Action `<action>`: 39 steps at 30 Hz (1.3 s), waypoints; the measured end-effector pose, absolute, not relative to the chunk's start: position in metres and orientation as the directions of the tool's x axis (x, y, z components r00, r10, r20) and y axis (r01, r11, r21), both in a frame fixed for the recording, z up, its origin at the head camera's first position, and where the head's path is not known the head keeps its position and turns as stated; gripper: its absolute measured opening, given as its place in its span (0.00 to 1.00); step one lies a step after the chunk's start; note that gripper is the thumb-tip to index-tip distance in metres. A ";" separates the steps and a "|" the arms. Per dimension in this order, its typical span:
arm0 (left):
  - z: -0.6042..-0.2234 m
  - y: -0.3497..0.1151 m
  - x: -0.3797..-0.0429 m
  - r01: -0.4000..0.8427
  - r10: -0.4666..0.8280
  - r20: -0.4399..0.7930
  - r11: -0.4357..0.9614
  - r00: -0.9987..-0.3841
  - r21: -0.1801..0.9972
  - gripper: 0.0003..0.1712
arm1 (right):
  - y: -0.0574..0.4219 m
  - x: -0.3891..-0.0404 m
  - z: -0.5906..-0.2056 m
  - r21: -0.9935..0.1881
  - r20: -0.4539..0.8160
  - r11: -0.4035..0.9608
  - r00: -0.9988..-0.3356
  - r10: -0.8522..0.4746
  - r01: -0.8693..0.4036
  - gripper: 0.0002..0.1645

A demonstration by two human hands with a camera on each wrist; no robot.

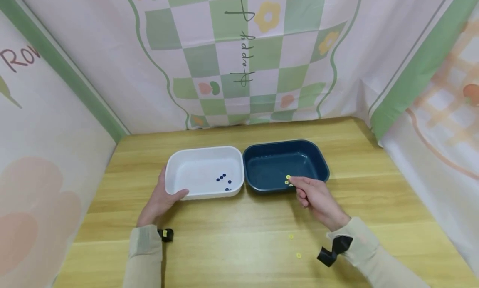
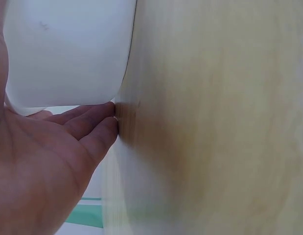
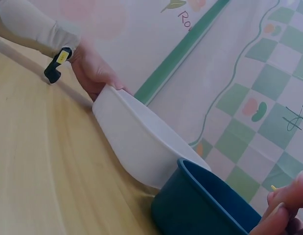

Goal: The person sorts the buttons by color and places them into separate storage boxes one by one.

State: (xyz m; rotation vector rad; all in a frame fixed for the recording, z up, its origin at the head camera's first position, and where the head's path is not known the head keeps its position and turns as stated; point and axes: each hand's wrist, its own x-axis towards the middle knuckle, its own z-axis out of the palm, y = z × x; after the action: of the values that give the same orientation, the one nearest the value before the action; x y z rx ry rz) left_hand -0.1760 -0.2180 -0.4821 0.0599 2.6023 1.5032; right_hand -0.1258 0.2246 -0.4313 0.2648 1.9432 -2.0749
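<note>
My left hand (image 1: 161,201) grips the left front corner of a white tub (image 1: 194,171), thumb over the rim; in the left wrist view its fingers (image 2: 95,128) lie along the tub's outer wall, tips at the tabletop. Several small dark blue buttons (image 1: 221,177) lie on the white tub's floor, toward the right. Over the front right of a dark blue tub (image 1: 267,165), my right hand (image 1: 318,199) pinches a small yellow button (image 1: 288,177) between thumb and forefinger. Just below it, other small yellow buttons (image 1: 286,182) show inside that tub.
Two yellow buttons (image 1: 298,255) lie apart on the wooden table (image 1: 224,246), in front of the dark blue tub. Both tubs stand side by side. A black strap (image 1: 334,250) hangs at the right wrist. Printed curtains (image 1: 262,50) close off the back and sides.
</note>
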 end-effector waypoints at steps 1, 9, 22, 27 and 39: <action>-0.482 -0.218 -0.176 -0.029 0.105 -0.095 0.503 -0.990 0.864 0.66 | 0.225 -0.126 -0.431 -0.943 -0.324 -0.055 -0.943 -0.082 0.329 0.32; -0.482 -0.218 -0.175 -0.034 0.101 -0.098 0.508 -0.990 0.861 0.66 | 0.228 -0.131 -0.430 -0.948 -0.311 -0.043 -0.948 -0.067 0.314 0.33; -0.483 -0.219 -0.175 -0.002 0.119 -0.070 0.494 -0.991 0.869 0.67 | 0.238 -0.142 -0.429 -0.915 -0.333 -0.229 -0.942 -0.029 0.331 0.23; -0.484 -0.219 -0.175 0.016 0.130 -0.052 0.475 -0.990 0.880 0.66 | 0.240 -0.146 -0.428 -0.917 -0.318 -0.252 -0.948 -0.003 0.309 0.16; -0.484 -0.218 -0.172 0.000 0.118 -0.066 0.488 -0.991 0.873 0.66 | 0.242 -0.152 -0.427 -0.900 -0.352 -0.293 -0.935 0.049 0.323 0.15</action>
State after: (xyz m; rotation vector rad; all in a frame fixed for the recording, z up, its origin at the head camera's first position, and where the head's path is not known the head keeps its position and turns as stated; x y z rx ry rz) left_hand -0.1723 -0.2183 -0.4841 0.1044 2.6071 1.5301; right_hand -0.1523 0.2419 -0.4269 0.4714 1.7523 -2.3480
